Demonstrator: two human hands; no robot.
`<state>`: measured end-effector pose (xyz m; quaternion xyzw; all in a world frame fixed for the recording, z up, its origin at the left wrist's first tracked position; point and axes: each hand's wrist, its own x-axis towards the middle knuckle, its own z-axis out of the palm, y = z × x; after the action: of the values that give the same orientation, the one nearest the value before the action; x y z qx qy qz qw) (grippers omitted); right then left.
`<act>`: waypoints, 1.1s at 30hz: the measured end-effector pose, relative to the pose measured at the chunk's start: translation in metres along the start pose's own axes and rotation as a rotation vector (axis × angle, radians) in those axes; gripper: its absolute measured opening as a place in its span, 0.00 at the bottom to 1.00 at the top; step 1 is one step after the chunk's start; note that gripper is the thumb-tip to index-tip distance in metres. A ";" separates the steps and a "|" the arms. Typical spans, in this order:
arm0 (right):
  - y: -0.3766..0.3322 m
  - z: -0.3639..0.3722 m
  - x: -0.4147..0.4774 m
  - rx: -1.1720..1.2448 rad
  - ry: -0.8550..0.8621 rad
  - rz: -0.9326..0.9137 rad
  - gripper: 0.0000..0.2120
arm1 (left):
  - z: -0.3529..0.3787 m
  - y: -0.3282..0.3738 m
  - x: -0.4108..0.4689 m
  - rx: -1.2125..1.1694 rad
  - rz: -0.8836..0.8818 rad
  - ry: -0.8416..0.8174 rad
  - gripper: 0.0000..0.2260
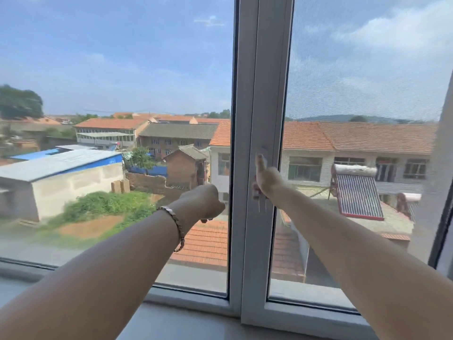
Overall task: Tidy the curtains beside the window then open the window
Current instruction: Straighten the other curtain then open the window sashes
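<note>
A white-framed window fills the view, with a wide upright frame post [259, 94] down the middle. My right hand [266, 180] grips the window handle [261, 153] on that post, thumb pointing up along it. My left hand [202, 201], with a metal bracelet on the wrist, is a loose fist pressed against the left pane [122, 82] next to the post's left edge. The right pane [367, 82] is covered by a fine mesh screen. A sliver of pale curtain [445, 168] shows at the far right edge.
The white sill [186, 322] runs along the bottom under both arms. Outside lie orange-tiled roofs, a grey shed and a rooftop solar heater.
</note>
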<state>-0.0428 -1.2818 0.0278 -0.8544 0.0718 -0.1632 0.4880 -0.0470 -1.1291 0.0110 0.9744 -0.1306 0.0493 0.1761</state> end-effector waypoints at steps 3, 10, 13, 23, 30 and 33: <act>0.012 0.003 0.010 -0.021 0.069 -0.127 0.28 | 0.006 -0.005 0.017 0.009 -0.027 -0.003 0.12; 0.003 -0.029 0.018 -0.500 -0.044 -0.235 0.27 | 0.024 0.001 0.029 0.185 -0.024 0.065 0.09; 0.004 -0.027 0.009 -0.544 -0.021 -0.251 0.31 | 0.022 0.002 0.018 0.235 0.008 0.074 0.10; -0.013 -0.034 -0.091 -0.656 0.264 -0.141 0.25 | 0.002 -0.013 -0.038 0.074 0.198 0.018 0.13; -0.009 -0.069 -0.197 -0.637 0.565 -0.124 0.26 | 0.007 0.012 -0.097 -0.009 0.420 -0.068 0.14; -0.005 -0.088 -0.243 -0.592 0.638 -0.143 0.28 | 0.009 0.039 -0.124 -0.026 0.511 -0.086 0.14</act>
<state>-0.3010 -1.2819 0.0230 -0.8669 0.2034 -0.4248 0.1632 -0.1763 -1.1381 -0.0020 0.9086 -0.3804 0.0491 0.1650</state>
